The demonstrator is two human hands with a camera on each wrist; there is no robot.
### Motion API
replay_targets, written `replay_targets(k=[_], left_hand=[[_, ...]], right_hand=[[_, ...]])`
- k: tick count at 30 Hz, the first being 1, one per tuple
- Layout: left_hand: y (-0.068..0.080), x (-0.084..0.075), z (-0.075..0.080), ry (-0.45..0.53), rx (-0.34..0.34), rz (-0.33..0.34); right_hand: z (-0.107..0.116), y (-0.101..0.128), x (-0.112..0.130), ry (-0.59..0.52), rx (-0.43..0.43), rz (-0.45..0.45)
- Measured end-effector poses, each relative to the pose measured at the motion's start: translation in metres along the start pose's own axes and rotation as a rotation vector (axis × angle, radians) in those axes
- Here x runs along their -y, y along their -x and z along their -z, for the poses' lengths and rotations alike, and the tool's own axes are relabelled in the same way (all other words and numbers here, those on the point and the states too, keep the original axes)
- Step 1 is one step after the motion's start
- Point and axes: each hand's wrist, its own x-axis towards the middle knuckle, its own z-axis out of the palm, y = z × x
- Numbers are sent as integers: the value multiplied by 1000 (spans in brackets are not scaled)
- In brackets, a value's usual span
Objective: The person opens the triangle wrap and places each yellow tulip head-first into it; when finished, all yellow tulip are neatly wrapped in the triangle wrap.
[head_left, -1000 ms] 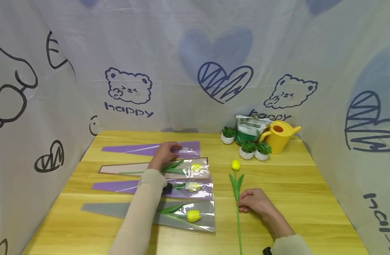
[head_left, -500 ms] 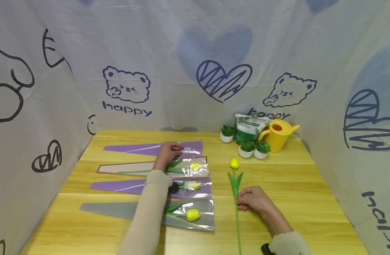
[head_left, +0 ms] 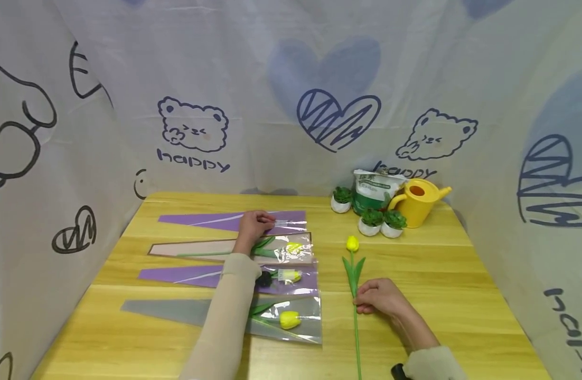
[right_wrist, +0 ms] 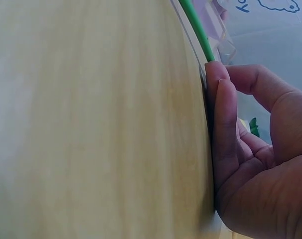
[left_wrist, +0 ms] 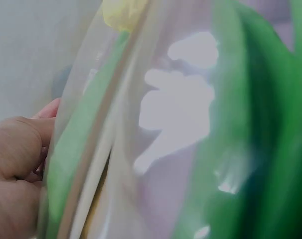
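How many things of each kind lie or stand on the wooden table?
Yellow artificial tulips: 4
Flat plastic flower sleeves: 4
Small potted green plants in white pots: 3
Yellow plastic watering can: 1
Green and white soil bag: 1
Total: 13

Open tabletop [head_left: 438,274] right of loose tulip [head_left: 351,264], wrapped flowers [head_left: 272,274] crowding left, pots [head_left: 378,221] and watering can [head_left: 416,203] blocking back

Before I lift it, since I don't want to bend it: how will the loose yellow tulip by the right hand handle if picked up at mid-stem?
The loose tulip has a long thin stem, so it will likely feel light and may droop at both ends. The right hand already rests on the stem, beside the leaves. Lying flat on the table, the round stem might roll slightly if nudged.
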Motion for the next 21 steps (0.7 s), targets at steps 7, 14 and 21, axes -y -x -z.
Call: replay_targets(k=[7,14,21], left_hand=[[-2,1,-2,59,-16,21],[0,1,-1,103,-11,40],[-2,2,1,146,12,39]], right_hand=[[0,-1,-1,4,3,2],[0,0,-1,2,6,6],[0,1,0,8,-2,-5]])
